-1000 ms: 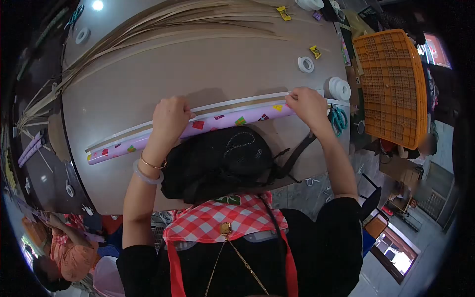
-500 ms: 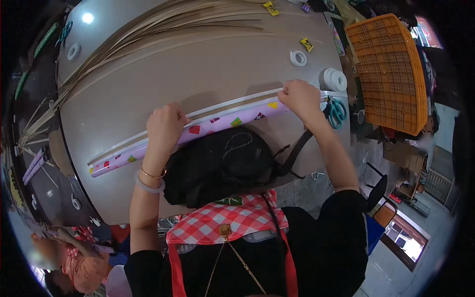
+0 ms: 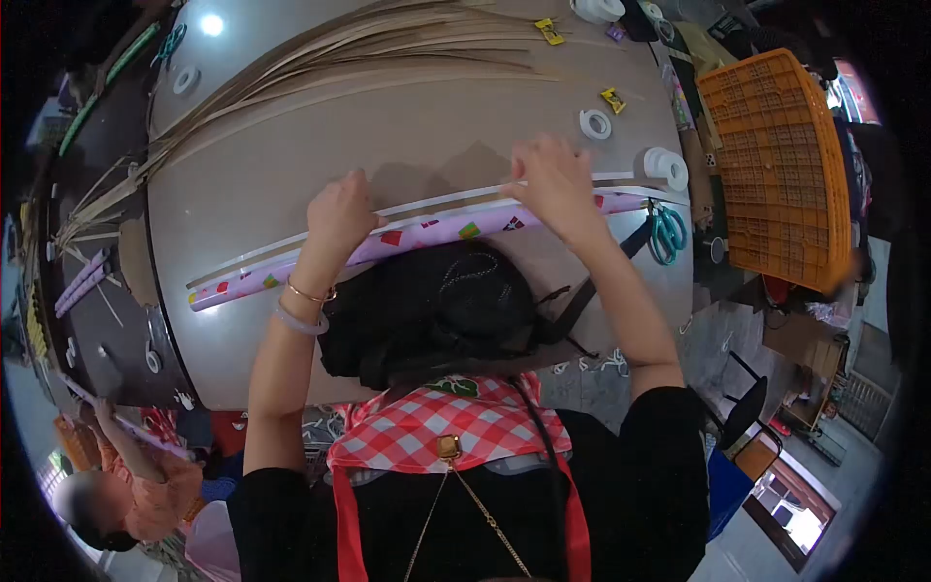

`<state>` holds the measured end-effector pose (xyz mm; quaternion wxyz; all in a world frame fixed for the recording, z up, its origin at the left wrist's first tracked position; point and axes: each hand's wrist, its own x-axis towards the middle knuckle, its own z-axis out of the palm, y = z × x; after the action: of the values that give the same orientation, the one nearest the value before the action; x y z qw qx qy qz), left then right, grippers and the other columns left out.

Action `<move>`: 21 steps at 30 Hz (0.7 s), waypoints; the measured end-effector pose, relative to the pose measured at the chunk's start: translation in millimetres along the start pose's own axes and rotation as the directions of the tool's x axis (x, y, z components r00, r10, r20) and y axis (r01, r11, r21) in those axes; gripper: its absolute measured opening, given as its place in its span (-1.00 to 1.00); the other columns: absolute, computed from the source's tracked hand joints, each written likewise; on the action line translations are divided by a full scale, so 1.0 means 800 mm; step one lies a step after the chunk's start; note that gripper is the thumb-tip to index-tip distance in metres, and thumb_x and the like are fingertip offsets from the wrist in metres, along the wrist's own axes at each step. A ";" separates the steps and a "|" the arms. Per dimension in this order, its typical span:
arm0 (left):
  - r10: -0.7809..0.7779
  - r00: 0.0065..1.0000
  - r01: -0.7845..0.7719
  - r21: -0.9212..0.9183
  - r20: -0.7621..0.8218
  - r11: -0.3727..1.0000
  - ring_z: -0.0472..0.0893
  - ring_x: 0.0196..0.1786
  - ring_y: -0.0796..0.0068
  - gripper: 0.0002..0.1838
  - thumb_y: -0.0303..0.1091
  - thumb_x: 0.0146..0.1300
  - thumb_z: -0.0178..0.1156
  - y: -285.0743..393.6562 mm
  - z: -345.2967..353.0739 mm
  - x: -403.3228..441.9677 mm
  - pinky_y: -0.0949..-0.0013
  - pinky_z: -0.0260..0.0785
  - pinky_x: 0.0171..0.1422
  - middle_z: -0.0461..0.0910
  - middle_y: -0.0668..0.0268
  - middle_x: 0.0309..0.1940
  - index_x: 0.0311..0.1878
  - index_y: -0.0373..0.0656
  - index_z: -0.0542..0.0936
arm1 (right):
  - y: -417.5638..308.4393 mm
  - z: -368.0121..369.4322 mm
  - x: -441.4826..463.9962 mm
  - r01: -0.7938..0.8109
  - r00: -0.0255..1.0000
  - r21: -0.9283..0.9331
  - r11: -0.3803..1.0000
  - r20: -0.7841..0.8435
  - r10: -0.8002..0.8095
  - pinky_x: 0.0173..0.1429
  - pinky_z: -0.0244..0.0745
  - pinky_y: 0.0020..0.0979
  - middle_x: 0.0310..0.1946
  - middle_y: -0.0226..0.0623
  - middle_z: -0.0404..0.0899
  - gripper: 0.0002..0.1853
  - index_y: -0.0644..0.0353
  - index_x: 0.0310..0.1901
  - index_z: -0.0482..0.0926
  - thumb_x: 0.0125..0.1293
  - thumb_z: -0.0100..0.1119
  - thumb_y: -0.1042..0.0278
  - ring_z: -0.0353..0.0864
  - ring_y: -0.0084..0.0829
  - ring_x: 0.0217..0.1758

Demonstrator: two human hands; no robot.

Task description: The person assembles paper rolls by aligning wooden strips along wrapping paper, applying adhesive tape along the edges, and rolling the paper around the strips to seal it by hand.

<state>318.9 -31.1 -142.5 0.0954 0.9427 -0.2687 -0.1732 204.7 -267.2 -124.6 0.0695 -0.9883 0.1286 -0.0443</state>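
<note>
A long lilac tube of patterned wrapping paper [image 3: 427, 233] lies slantwise across the table, with a pale strip along its far edge. My left hand [image 3: 339, 215] rests over the left part of the tube, fingers bent beyond it and thumb apart beside the strip. Over its right part is my right hand [image 3: 555, 186], fingers spread above the table and thumb at the strip's edge. Neither hand wraps around the tube. Just on the near side sits a black bag [image 3: 436, 310], partly under my forearms. Teal-handled scissors [image 3: 667, 233] lie by the tube's right end.
White tape rolls [image 3: 665, 169] and another roll [image 3: 594, 124] are at the right edge of the table. Long dry strips [image 3: 388, 48] curve across the far side. An orange crate [image 3: 776, 170] stands right. Another person [image 3: 155, 495] sits at lower left.
My right hand has moved left along the tube and its fingers have opened from a fist. My left hand has loosened, and its thumb now stands apart. The view has shifted slightly.
</note>
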 end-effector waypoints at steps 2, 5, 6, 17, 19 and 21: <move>-0.009 1.000 0.007 0.095 0.020 0.995 0.59 -0.26 0.03 -0.52 -0.20 -0.20 0.44 0.001 -0.001 0.003 0.10 0.46 -0.25 0.59 0.07 -0.43 -0.27 -0.21 0.43 | -0.019 0.016 0.011 0.052 0.977 0.188 0.981 0.196 -0.090 -0.12 0.10 -0.20 -0.26 -0.30 0.39 -0.73 0.01 -0.42 0.49 -0.15 0.37 0.18 0.35 -0.25 -0.03; 0.017 1.000 -0.017 0.025 0.002 1.000 0.55 -0.30 0.00 -0.57 -0.18 -0.17 0.42 -0.008 0.005 0.004 0.09 0.39 -0.27 0.56 0.12 -0.44 -0.36 -0.19 0.40 | -0.016 0.033 0.017 0.064 0.967 0.194 0.979 0.229 -0.108 -0.12 0.12 -0.19 -0.27 -0.32 0.41 -0.73 0.00 -0.45 0.48 -0.16 0.38 0.16 0.37 -0.26 -0.04; 0.017 1.000 -0.017 0.029 -0.002 0.999 0.55 -0.30 0.00 -0.57 -0.18 -0.17 0.42 -0.006 0.003 0.004 0.09 0.39 -0.27 0.56 0.12 -0.44 -0.36 -0.19 0.40 | -0.011 0.032 0.019 0.065 0.968 0.197 0.978 0.225 -0.110 -0.12 0.12 -0.19 -0.27 -0.32 0.41 -0.73 0.00 -0.45 0.48 -0.16 0.38 0.16 0.37 -0.26 -0.04; 0.128 0.992 -0.128 -0.001 -0.011 0.992 0.56 -0.29 0.05 -0.73 -0.37 -0.07 0.25 -0.003 -0.006 -0.007 0.09 0.40 -0.25 0.55 0.12 -0.44 -0.29 -0.15 0.41 | 0.063 -0.005 0.004 -0.156 0.934 0.059 0.986 0.335 0.128 -0.04 0.11 -0.18 -0.29 -0.36 0.43 -0.82 0.01 -0.51 0.48 -0.13 0.32 0.28 0.38 -0.27 -0.05; 0.125 0.991 -0.126 -0.013 -0.056 0.992 0.55 -0.30 0.04 -0.73 -0.38 -0.08 0.25 0.002 0.007 -0.004 0.10 0.38 -0.26 0.54 0.14 -0.45 -0.31 -0.16 0.40 | 0.057 -0.004 0.002 -0.120 0.957 0.065 0.991 0.274 0.098 -0.03 0.10 -0.17 -0.32 -0.36 0.43 -0.82 0.03 -0.51 0.48 -0.12 0.32 0.29 0.38 -0.26 -0.06; 0.120 0.988 -0.123 -0.023 -0.096 0.992 0.53 -0.31 0.04 -0.74 -0.39 -0.09 0.24 0.017 0.017 0.000 0.11 0.36 -0.26 0.53 0.16 -0.45 -0.32 -0.17 0.39 | 0.055 -0.002 -0.001 -0.076 0.969 0.061 0.995 0.239 0.059 -0.04 0.12 -0.18 -0.33 -0.36 0.42 -0.83 0.03 -0.49 0.49 -0.10 0.31 0.29 0.39 -0.28 -0.07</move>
<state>307.3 -43.9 -151.1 0.1317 0.9302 -0.3185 -0.1261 193.0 -309.1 -129.5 0.1200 -0.9786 0.1512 0.0717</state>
